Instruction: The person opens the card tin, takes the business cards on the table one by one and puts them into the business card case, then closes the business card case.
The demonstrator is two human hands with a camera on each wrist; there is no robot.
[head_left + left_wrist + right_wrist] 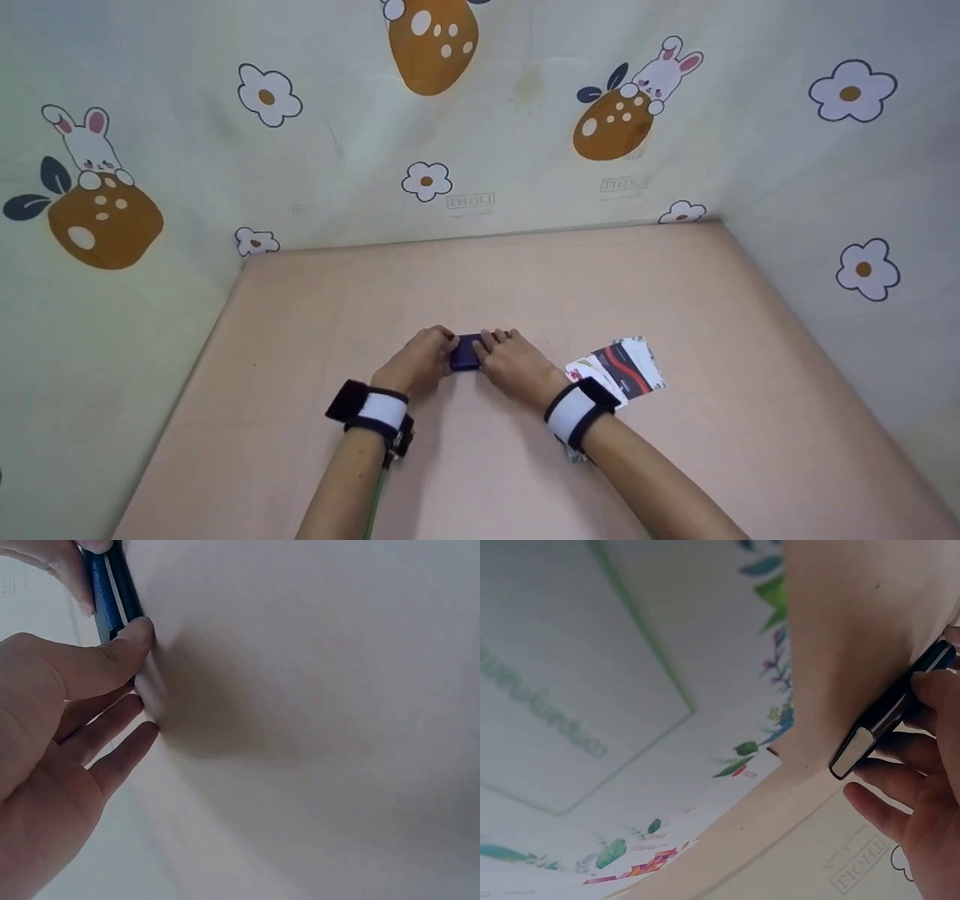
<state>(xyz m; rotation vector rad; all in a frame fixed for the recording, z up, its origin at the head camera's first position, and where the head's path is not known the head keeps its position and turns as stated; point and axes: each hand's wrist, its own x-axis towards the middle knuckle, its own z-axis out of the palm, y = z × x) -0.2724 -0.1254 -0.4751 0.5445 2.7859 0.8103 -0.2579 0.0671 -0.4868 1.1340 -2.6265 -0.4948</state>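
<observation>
"Blue case [465,354], is that what you've got? Tell me from the left."

"Yes. First is my left hand [421,364]. Its thumb and fingertips pinch the left end of the case. The gap there is just as wide as the case is thick. The other fingers are spread and hold nothing."

"Why hold it that way?"

"I think a thumb on one side and a finger on the other stop it slipping."

"And where is the case?"

"Right between my two hands, at the middle of the pink table [292,322]. I can't tell if it touches the table. A pale strip shows along its edge, but I can't tell what that is."

"What does the other hand do?"

"My right hand [517,365] grips the right end, thumb on one side and fingers on the other, close together. The case is small and thin, so two hands likely keep it steady."

"And past that?"

"Some cards [628,369] lie on the table, one over another, beside my right wrist band [576,414]. One is black with a red wave. I guess they lie there to be near but out of the way."
</observation>
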